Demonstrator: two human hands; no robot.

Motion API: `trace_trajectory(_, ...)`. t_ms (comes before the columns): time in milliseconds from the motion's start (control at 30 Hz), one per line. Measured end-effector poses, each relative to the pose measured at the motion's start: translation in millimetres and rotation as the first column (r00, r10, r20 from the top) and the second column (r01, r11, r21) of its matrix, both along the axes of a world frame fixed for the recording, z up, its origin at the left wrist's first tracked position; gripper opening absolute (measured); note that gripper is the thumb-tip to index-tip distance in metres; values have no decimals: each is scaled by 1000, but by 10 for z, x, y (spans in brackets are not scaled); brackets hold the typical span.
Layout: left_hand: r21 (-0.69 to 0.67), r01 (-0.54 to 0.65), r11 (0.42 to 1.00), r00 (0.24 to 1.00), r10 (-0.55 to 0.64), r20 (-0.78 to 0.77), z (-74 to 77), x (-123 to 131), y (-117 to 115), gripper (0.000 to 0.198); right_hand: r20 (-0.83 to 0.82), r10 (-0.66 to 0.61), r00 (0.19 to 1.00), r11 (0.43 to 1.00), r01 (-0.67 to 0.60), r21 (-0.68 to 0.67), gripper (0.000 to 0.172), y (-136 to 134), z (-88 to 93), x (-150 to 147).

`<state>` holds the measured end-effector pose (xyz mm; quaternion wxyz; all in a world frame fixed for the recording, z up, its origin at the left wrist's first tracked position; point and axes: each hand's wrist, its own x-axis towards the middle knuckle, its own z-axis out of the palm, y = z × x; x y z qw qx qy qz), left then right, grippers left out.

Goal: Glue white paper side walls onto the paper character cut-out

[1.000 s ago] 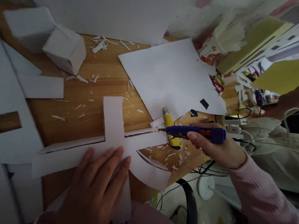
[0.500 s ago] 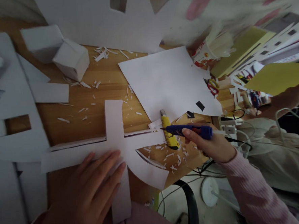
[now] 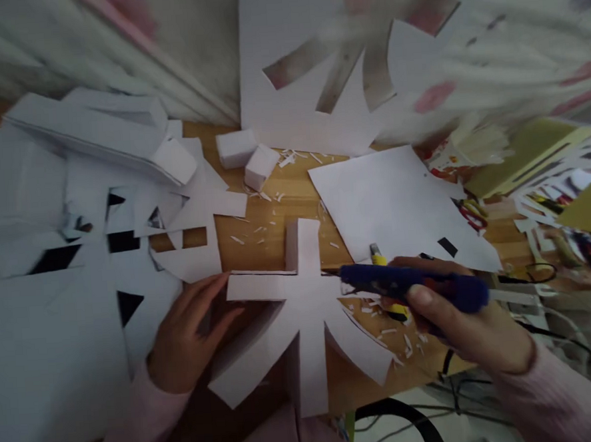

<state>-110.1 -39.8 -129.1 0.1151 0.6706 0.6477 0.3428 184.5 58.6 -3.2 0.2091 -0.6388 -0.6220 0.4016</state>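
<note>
A white board cut-out, built up with raised side walls and shaped like a cross with curved lower arms, lies in front of me. My left hand is at the end of its left arm, fingertips on the upper corner and thumb just below, closed around that end. In my right hand is a blue glue gun, held level with its nozzle pointing left. The nozzle tip is by the upright, over the right arm, which the gun partly covers. Under the gun lies a yellow utility knife, partly hidden.
White sheet, small white boxes and paper scraps lie on the wooden table. Cut boards cover the left side. A board with cut-out openings leans behind. Scissors, a paper cup and cables stand right.
My view has shifted left and back. My left hand has gone from lying flat on the cut-out to its left end. The glue gun's nozzle has moved along the right arm toward the upright.
</note>
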Motion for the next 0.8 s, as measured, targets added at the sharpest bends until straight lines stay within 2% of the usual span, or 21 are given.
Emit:
trace_trajectory(100, 45, -44, 998, 993, 39, 116, -72, 53, -10, 43, -14, 105, 994, 990, -106, -94, 61, 124, -18, -530)
trace_trajectory(167, 55, -72, 996, 980, 60, 190, -116, 48, -11, 38, -16, 211, 977, 967, -211, -140, 57, 216, -48, -814)
trace_trajectory(300, 16, -110, 994, 947, 100, 306, -161, 20, -4, 33, -16, 309, 951, 934, -307, -181, 50, 307, -140, -1119)
trace_trajectory(400, -31, -133, 991, 922, 135, 363, -166, 15, 3, 38, 19, 315, 949, 932, -305, -195, 48, 288, -214, -1195)
trace_trajectory(500, -100, -115, 988, 906, 145, 397, -174, 8, 11, 50, 86, 226, 970, 959, -205, -196, 54, 239, -279, -1225)
trace_trajectory(567, -111, -69, 991, 913, 108, 393, -177, -6, 20, 50, 116, 190, 975, 965, -163, -204, 58, 220, -320, -1215)
trace_trajectory(667, -101, -9, 995, 927, 46, 372, -172, -37, 37, 44, 136, 211, 968, 957, -176, -231, 60, 240, -372, -1146)
trace_trajectory(800, -99, 10, 995, 933, 27, 358, -171, -55, 45, 40, 160, 275, 948, 932, -222, -287, 57, 295, -383, -1051)
